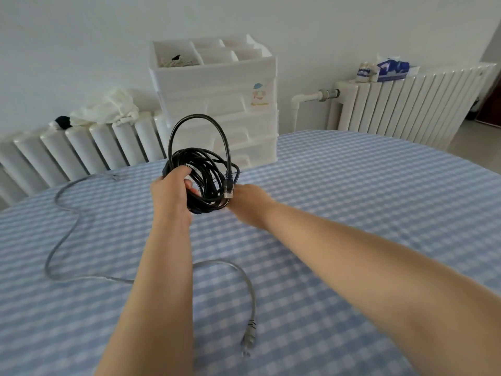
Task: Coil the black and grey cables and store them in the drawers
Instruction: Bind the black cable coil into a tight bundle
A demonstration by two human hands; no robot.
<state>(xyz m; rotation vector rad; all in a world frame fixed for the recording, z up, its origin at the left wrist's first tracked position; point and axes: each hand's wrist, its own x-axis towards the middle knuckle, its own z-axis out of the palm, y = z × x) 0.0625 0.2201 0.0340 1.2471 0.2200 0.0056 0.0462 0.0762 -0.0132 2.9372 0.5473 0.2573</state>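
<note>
The black cable (206, 169) is wound into a bundle held above the table, one loose loop standing up from it and a clear plug hanging at its right side. My left hand (170, 194) grips the bundle's left side. My right hand (248, 203) holds its lower right edge from behind. The grey cable (65, 234) lies uncoiled on the checked tablecloth, snaking from the far left to a plug at the near middle. The white drawer unit (219, 104) stands at the table's far edge behind the bundle, its drawers closed.
The unit's top tray (206, 54) has compartments, one holding small items. White radiators (406, 104) line the wall behind the table; a cloth lies on the left one, a tissue pack on the right. The blue checked tablecloth (352, 191) covers the table.
</note>
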